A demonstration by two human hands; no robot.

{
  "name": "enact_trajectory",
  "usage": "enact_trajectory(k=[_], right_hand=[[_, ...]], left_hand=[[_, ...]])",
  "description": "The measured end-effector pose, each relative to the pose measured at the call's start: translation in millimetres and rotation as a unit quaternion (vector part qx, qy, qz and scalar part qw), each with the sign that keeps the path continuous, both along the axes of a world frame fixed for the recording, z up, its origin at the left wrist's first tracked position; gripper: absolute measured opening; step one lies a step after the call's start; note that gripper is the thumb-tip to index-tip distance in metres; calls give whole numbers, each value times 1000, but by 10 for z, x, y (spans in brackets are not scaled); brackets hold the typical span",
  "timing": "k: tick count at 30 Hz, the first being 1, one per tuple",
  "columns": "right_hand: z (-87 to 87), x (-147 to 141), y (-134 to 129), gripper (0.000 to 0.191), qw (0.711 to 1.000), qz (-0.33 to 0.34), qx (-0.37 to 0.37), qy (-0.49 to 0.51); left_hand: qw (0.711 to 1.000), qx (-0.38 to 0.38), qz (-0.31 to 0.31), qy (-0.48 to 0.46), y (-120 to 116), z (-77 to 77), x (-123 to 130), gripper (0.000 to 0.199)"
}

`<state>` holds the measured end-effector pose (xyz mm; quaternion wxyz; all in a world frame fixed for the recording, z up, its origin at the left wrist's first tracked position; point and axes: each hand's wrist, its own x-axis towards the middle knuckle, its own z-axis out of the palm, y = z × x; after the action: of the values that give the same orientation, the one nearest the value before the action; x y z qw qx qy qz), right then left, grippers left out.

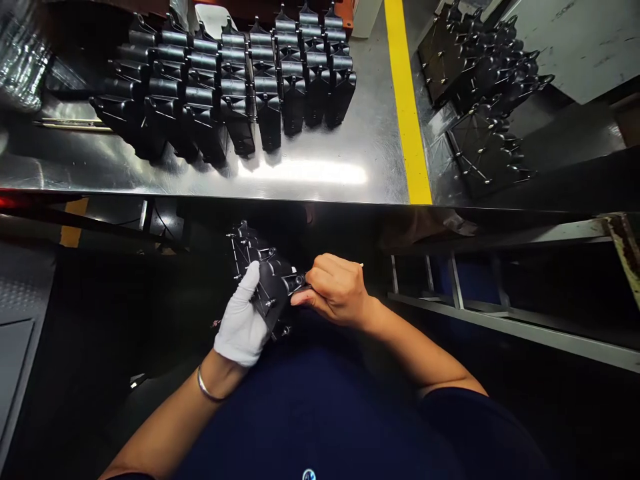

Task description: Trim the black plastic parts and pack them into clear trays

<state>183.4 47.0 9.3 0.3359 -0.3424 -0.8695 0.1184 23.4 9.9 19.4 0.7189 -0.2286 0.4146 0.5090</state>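
My left hand [243, 327], in a white glove, is wrapped round a black moulded part [273, 287] with thin pins and rounded ribs. It holds the part tilted in front of my body, below the table edge. My bare right hand [337, 290] is closed in a fist at the part's right side, beside a short cylindrical end. A small pale tip shows behind the right knuckles, and a thin dark edge shows by the thumb. What the fist holds is mostly hidden.
Several rows of similar black parts [230, 87] stand on the metal table [320, 177]. A yellow stripe [407, 100] runs across it, with more black parts [480, 93] stacked on its right. A metal frame [500, 320] stands at right; clear plastic wrap [23, 60] lies top left.
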Motion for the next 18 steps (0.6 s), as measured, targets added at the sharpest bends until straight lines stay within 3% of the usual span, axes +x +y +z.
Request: enact_trajectory(k=[3,7,8,10,13,15,17,18], right_hand=[[-3,-3,2,56,1000,12,-10,9],[4,52,5,52,977,117,-126,126],[4,74,11,52,967,103,-166,162],[-4,124,40,50,948,12,-237,214],[-39,220,139,35,915,-112,-293,254],[-68,298,219,44,898,-105,-323,279],[-90,381,284,63,880,-39,-381,279],[-96,420,305,67,871,-1,-414,265]], left_hand=[[1000,-4,0,5,-7,-35,-27,35],[991,86,-97,-15,-80,-65,-145,25],[983,129,-128,-32,-94,-65,-181,35],[961,196,-184,-71,-93,-61,-241,61],[929,218,-271,-124,-24,-54,-273,56],[902,230,-334,-149,16,-61,-260,47],[873,245,-389,-159,7,-74,-237,47],[875,242,-393,-145,-18,-82,-228,47]])
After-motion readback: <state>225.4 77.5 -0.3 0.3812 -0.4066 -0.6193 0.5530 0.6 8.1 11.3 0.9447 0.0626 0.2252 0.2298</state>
